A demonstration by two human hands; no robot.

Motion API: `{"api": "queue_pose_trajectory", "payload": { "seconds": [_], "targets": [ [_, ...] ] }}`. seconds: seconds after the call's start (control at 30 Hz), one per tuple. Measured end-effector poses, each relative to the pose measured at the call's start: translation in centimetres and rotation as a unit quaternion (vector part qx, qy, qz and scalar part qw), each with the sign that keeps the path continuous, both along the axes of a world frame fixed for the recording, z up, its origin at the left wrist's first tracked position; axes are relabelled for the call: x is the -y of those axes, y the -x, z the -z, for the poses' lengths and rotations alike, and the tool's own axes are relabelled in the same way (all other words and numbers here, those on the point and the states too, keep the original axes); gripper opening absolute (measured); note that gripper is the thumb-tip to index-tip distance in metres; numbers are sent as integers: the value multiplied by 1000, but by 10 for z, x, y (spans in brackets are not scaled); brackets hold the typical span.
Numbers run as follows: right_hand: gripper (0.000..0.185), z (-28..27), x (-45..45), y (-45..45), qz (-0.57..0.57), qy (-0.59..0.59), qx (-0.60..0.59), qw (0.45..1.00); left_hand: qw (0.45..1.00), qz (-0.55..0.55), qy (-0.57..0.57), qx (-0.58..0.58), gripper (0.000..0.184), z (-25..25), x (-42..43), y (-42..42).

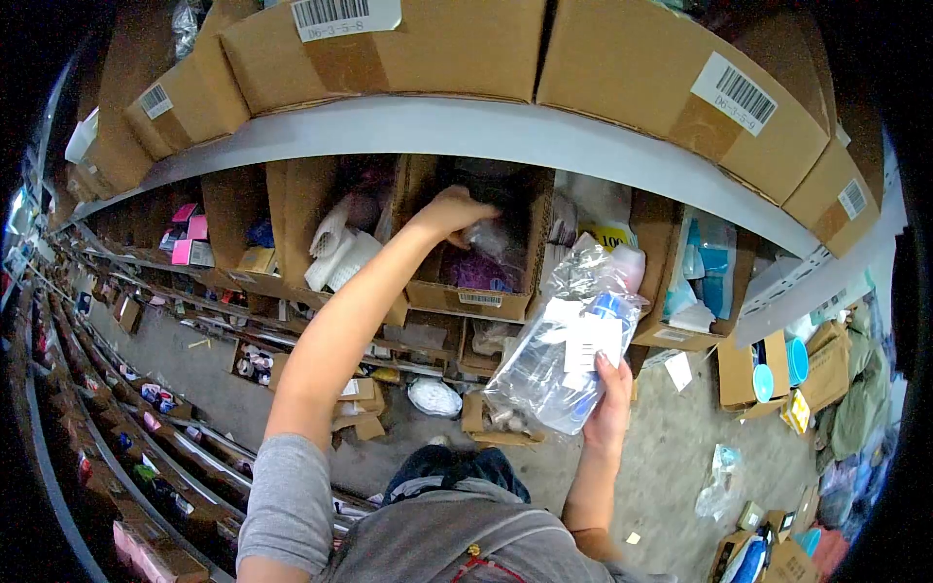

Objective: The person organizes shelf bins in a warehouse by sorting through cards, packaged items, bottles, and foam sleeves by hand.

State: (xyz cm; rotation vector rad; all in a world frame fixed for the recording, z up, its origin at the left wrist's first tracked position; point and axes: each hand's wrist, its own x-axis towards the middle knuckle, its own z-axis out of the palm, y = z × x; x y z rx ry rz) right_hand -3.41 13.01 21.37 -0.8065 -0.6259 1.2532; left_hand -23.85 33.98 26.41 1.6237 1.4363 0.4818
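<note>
My left hand reaches into an open cardboard box on the shelf, beside a clear plastic-wrapped item. Its fingertips are partly lost in the dark of the box, so what they touch is unclear. Purple items lie lower in the same box. My right hand is closed on the lower right edge of a clear plastic bag, thumb on top. Blue and dark items and a white label show through the bag, which is held in front of the shelf boxes.
A pale shelf beam crosses above the opening, with labelled boxes on top. Neighbouring boxes hold white rolls and teal packs. Cartons and a plastic bag are on the floor at right.
</note>
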Motion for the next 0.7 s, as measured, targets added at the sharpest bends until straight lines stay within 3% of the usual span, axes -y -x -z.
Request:
{"api": "queue_pose_trajectory", "payload": {
  "seconds": [0.07, 0.13, 0.23, 0.3, 0.37, 0.4, 0.47, 0.53, 0.57, 0.6, 0.63, 0.67, 0.7],
  "targets": [
    [32, -6, 0, -4, 4, -3, 14, 1000, 991, -20, -7, 129, 46, 12, -14, -4],
    [34, -11, -4, -9, 31, -26, 49, 998, 998, -36, -45, -19, 57, -12, 3, -24],
    [42, -26, -8, -14, 38, -30, 121, 991, 983, 33, -148, -105, 64, -16, 13, -36],
    [43, -44, -13, -13, 28, -41, 146, 988, 987, 41, -120, -101, 60, -15, 11, -33],
    [42, -67, -20, -7, -28, -85, 306, 948, 990, 50, -92, -98, 57, -6, 5, -26],
    [49, -77, -24, -2, -44, -88, 365, 926, 994, 70, -78, -35, 52, 5, -3, -21],
    [54, -81, -45, 7, 11, -173, 564, 807, 993, 92, -61, 29, 48, 17, -9, -13],
    [57, -112, -57, 30, -81, -116, 582, 800, 966, 63, 34, 248, 42, 25, -9, -9],
    [52, -119, -67, 40, -85, -135, 598, 785, 965, 65, 36, 250, 42, 37, -18, -4],
    [49, -120, -82, 47, -63, -159, 652, 739, 943, 59, 35, 326, 40, 55, -34, 1],
    [45, -122, -94, 54, -74, -155, 665, 727, 914, 53, 33, 400, 39, 73, -50, 6],
    [42, -126, -105, 64, -71, -99, 729, 674, 897, 50, 33, 437, 38, 75, -50, 5],
    [37, -119, -120, 71, -33, -117, 772, 624, 879, 47, 33, 473, 37, 76, -50, 4]
  ]
}}
